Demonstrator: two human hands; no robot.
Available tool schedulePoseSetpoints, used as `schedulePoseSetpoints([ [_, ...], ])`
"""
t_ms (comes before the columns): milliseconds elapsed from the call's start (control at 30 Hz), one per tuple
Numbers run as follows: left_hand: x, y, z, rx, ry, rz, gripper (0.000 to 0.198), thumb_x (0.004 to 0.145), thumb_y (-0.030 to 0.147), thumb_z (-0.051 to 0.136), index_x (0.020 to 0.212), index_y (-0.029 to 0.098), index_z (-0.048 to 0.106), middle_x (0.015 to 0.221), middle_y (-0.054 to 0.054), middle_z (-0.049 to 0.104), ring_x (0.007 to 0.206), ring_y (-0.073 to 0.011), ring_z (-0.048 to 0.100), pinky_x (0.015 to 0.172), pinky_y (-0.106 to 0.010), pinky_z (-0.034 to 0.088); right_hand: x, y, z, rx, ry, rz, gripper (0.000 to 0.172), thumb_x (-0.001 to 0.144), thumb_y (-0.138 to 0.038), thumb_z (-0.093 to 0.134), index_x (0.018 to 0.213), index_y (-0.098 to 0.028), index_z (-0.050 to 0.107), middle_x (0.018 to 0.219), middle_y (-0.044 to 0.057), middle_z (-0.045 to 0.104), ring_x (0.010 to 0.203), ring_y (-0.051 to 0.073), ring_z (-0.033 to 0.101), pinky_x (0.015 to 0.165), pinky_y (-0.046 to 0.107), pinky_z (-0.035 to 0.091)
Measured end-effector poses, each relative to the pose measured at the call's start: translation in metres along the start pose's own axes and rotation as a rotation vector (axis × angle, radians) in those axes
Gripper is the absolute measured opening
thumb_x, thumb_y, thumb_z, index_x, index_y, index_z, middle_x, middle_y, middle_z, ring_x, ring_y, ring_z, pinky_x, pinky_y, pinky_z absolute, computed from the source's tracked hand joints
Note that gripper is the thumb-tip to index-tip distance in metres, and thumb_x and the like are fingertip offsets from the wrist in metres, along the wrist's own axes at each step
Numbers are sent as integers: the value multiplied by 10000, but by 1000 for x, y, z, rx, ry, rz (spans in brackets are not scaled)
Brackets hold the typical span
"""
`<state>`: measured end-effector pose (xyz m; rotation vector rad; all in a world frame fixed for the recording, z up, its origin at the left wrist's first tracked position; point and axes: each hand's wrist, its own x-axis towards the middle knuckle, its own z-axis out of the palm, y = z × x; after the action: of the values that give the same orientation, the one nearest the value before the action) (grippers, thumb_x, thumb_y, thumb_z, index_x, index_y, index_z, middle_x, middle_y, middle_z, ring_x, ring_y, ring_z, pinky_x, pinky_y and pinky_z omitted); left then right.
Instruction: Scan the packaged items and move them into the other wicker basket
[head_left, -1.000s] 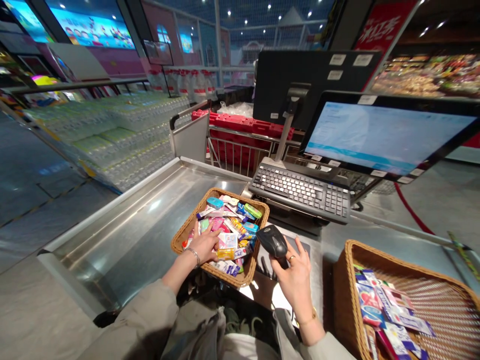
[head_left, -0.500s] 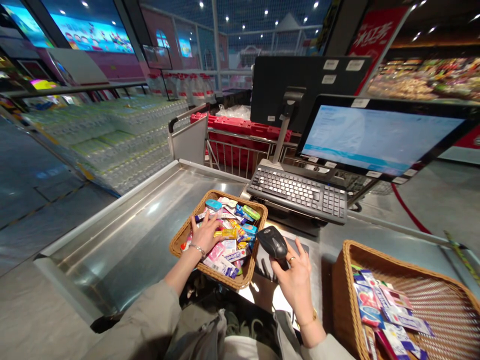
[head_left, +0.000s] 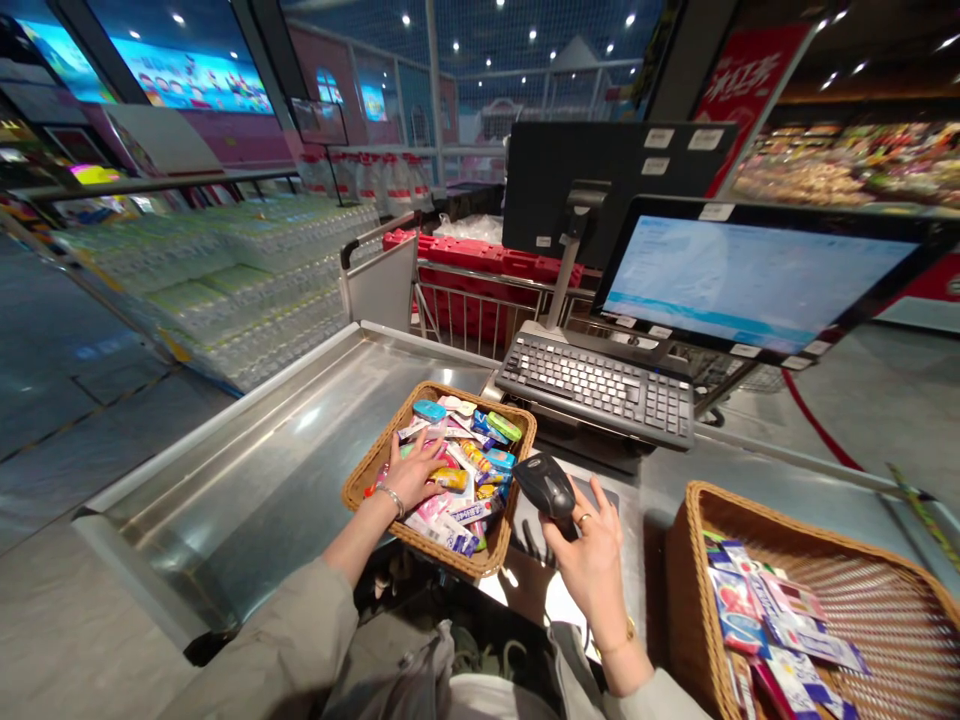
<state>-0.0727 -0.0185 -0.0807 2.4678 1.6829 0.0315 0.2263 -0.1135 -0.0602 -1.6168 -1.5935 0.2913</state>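
Observation:
A wicker basket (head_left: 365, 477) on the metal counter is filled with small colourful packets and boxes. My left hand (head_left: 411, 474) lies over these goods with its fingers spread, touching them. Right beside its fingertips is a yellow packet (head_left: 451, 480). My right hand (head_left: 592, 560) grips the handle of a black barcode scanner (head_left: 546, 484), its head tilted toward the basket and some fingers raised. To the right, a second wicker basket (head_left: 825, 535) contains several toothpaste-like boxes and packets (head_left: 780, 620) at its left end.
Behind the basket stand a black keyboard (head_left: 596, 385) and a lit monitor (head_left: 757, 275) with a second screen's back (head_left: 611, 165) beside it. The steel counter (head_left: 247, 480) has a raised rim. A shopping cart (head_left: 465, 305) and stacked bottled drinks (head_left: 217, 265) are beyond.
My left hand has shifted slightly left within the basket, and the yellow packet by its fingers sits a bit lower. My right hand and the scanner have stayed in place.

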Motion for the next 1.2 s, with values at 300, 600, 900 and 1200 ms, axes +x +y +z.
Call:
schedulePoseSetpoints([
  [300, 4, 8, -2, 0, 111, 43, 180, 775, 235, 613, 924, 265, 709, 1452, -33, 512, 1462, -315, 249, 1079, -675, -216, -3, 2, -5, -13, 40, -2, 260, 756, -359, 594, 933, -221, 725, 1251, 63, 664, 1378, 335, 369, 1093, 584, 284],
  [600, 20, 36, -26, 38, 250, 150, 285, 832, 199, 586, 1070, 324, 682, 1440, 2, 521, 1458, -311, 262, 1089, -697, -212, -5, 2, -19, -31, 83, 1, 293, 753, -346, 596, 982, -212, 720, 1251, 70, 663, 1364, 343, 382, 1104, 585, 273],
  [900, 42, 77, -32, 67, 308, 285, 387, 902, 234, 532, 1272, 339, 579, 1513, -19, 425, 1485, -319, 164, 1063, -729, -219, -9, 8, -33, -98, 149, -16, 304, 770, -335, 591, 1008, -197, 721, 1260, 74, 659, 1376, 344, 370, 1100, 577, 284],
  [1200, 62, 101, -30, 52, 342, 332, 455, 874, 232, 587, 1293, 407, 558, 1533, -2, 392, 1491, -337, 105, 1057, -756, -180, -16, 13, -44, -204, 140, -17, 318, 762, -306, 613, 1061, -246, 700, 1325, 43, 619, 1399, 345, 338, 1118, 648, 198],
])
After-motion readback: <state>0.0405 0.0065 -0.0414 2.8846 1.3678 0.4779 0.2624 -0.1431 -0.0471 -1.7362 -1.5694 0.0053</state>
